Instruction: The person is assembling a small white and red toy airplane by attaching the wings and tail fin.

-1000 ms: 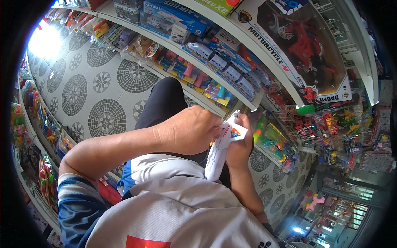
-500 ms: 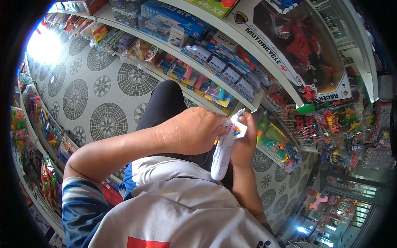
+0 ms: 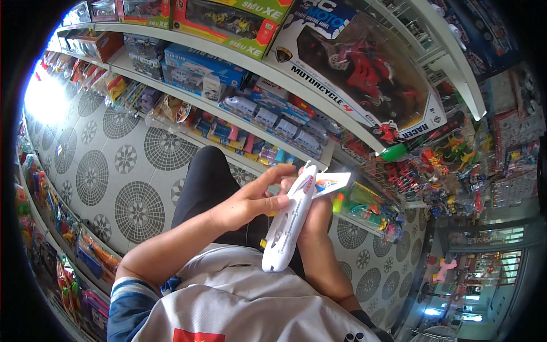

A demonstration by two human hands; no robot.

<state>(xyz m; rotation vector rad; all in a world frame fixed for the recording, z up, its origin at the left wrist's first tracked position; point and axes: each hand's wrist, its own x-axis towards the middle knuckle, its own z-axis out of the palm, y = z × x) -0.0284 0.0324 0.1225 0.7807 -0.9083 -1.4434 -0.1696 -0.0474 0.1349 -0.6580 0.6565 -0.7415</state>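
White toy plane in both hands, right in the middle of a packed toy aisle

So the white plastic toy plane with a coloured tail fin (image 3: 289,228) was between the two hands, tail end up near the fingers and rounded nose pointing back at the grey shirt (image 3: 245,293). The left hand (image 3: 248,202) was partly open, thumb laid against the plane's side and forefinger stretched toward the tail. The right hand (image 3: 317,219) was tucked behind and under the body; I couldn't tell how its fingers closed.

Below and left of the hands ran a pale tiled floor with grey mosaic circles (image 3: 137,216). Beyond them stood a white shelf unit (image 3: 329,154) crammed with stock, and off to the far left were bright toys in clear bags (image 3: 62,273). Out past the right hand was a glass-panelled doorway (image 3: 490,251).

Print was everywhere: red lettering by the plane's tail, bold dark letters on the big window box with a red toy motorcycle (image 3: 364,62), more on the blue cardboard box with an airliner picture (image 3: 199,71) up and left of the hands.

Hard to make out: a small yellow bit (image 3: 263,243) poking out beside the plane, partly hidden by it. The red patch (image 3: 196,336) on the shirt was cut off at the lower edge, and white glare swallowed the far left end of the aisle.
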